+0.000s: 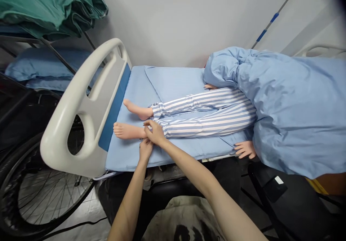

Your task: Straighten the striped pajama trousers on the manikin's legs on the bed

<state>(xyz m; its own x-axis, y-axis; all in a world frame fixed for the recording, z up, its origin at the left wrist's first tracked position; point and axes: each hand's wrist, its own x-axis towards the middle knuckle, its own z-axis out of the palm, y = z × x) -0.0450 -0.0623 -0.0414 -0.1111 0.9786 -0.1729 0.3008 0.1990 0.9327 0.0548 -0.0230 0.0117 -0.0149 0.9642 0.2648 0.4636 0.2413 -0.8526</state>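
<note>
A life-size care manikin lies on a bed, its bare near foot and far foot pointing towards the footboard. It wears blue-and-white striped trousers with gathered cuffs. At the near ankle, my right hand reaches over the top, its fingers curled at the trouser cuff. My left hand is just below it on the near side of the same ankle, fingers closed at the cuff's lower edge. The fingertips of both hands are partly hidden. A blue quilt covers the manikin's upper body; one manikin hand sticks out.
The white footboard rises at the left end of the blue bed sheet. Beyond it are a wheelchair wheel and a rack with green cloth. A black chair stands at the near right.
</note>
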